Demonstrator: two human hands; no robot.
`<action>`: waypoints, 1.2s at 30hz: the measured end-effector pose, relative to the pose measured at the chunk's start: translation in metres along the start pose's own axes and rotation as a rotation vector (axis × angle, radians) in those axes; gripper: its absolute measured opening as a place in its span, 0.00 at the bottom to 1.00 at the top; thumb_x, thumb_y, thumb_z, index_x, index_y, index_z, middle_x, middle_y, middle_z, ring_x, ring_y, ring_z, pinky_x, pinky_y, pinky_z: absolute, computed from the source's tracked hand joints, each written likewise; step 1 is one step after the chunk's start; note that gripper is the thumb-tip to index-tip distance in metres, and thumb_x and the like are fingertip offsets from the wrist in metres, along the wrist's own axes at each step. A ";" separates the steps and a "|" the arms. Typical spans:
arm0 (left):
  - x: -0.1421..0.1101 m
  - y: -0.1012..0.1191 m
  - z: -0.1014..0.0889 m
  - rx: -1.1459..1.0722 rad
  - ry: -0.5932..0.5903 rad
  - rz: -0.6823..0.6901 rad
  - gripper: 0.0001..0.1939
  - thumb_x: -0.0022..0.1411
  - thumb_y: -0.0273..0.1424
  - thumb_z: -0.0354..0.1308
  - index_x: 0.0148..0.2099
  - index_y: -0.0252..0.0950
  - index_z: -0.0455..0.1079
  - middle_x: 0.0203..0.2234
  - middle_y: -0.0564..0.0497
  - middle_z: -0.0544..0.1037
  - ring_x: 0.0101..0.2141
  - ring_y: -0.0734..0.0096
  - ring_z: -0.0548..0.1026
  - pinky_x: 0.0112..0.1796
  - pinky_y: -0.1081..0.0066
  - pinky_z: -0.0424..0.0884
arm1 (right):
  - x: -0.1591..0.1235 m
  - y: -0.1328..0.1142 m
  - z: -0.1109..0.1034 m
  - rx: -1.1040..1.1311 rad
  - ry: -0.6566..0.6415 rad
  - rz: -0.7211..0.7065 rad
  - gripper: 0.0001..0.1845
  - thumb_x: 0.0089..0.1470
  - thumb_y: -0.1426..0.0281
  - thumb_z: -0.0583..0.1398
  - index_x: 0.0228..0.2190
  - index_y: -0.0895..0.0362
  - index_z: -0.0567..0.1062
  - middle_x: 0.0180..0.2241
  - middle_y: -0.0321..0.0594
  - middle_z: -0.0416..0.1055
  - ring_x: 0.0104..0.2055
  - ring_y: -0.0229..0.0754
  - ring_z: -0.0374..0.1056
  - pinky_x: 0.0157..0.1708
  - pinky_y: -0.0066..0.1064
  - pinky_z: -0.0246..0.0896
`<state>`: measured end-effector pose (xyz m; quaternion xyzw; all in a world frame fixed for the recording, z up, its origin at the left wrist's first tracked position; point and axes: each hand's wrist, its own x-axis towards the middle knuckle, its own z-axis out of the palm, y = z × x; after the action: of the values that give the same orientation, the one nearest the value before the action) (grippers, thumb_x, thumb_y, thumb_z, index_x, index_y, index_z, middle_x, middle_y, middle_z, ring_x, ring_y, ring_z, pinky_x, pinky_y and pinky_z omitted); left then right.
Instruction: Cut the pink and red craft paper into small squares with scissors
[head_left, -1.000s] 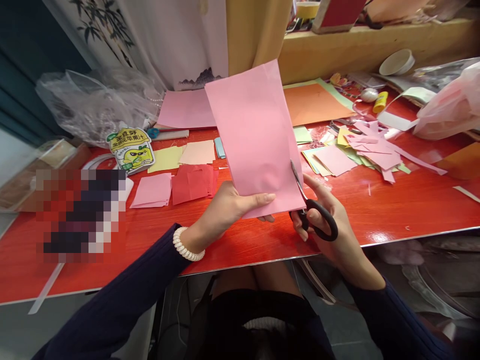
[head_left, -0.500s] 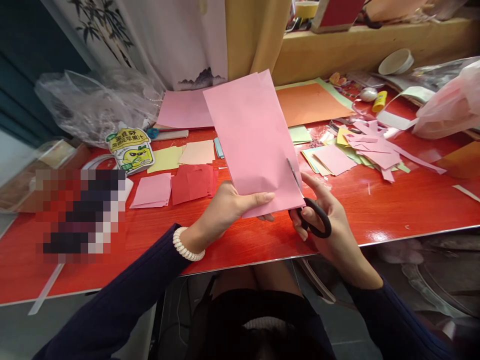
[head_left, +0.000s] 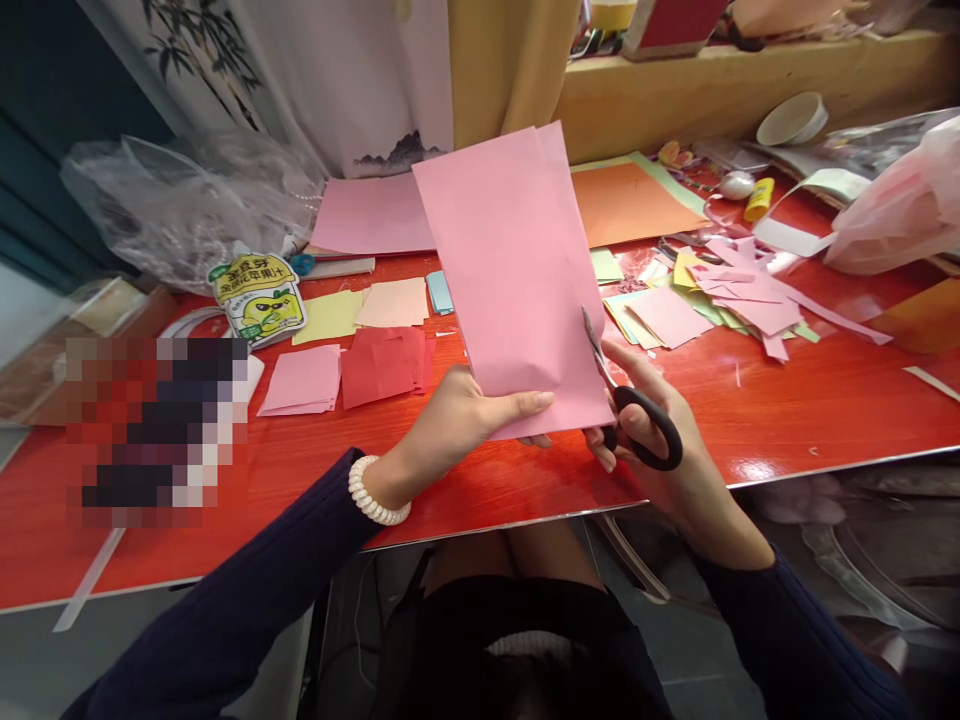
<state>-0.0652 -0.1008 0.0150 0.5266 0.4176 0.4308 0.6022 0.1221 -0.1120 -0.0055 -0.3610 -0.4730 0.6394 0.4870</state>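
Paper (head_left: pixel 506 260), pink, stands mid-frame, pinched in the left hand (head_left: pixel 457 410); the right hand (head_left: pixel 679 450) grips scissors (head_left: pixel 646 425). Its unsupported top could flop, skewing the cut.

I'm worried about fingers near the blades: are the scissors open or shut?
The scissors look open: their handle loops stand apart in the right hand, and one blade shows over the pink paper; the other is hidden.

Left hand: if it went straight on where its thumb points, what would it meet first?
The left hand would probably first meet the black-handled scissors in the right hand; depth is unclear.
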 end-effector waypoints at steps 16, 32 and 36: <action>0.001 -0.001 -0.001 0.084 0.024 0.050 0.14 0.52 0.33 0.64 0.41 0.33 0.75 0.39 0.47 0.80 0.41 0.66 0.77 0.41 0.71 0.74 | 0.001 0.000 0.003 0.008 0.067 0.014 0.42 0.46 0.63 0.67 0.58 0.55 0.55 0.16 0.27 0.64 0.14 0.32 0.56 0.15 0.25 0.50; -0.001 -0.004 0.002 0.069 -0.033 -0.011 0.16 0.53 0.36 0.63 0.43 0.31 0.73 0.41 0.43 0.79 0.42 0.61 0.76 0.41 0.66 0.74 | 0.000 -0.005 0.000 -0.110 0.086 0.032 0.46 0.44 0.57 0.66 0.60 0.54 0.54 0.16 0.25 0.59 0.14 0.34 0.57 0.15 0.28 0.50; -0.001 -0.005 0.002 0.063 -0.053 -0.015 0.16 0.54 0.35 0.63 0.42 0.30 0.73 0.40 0.43 0.79 0.41 0.61 0.76 0.41 0.65 0.74 | 0.002 -0.007 0.001 -0.130 0.097 0.048 0.46 0.42 0.55 0.66 0.59 0.53 0.55 0.16 0.26 0.60 0.15 0.35 0.57 0.14 0.29 0.49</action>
<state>-0.0635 -0.1024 0.0104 0.5533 0.4187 0.3987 0.5996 0.1225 -0.1093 0.0011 -0.4334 -0.4806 0.6006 0.4696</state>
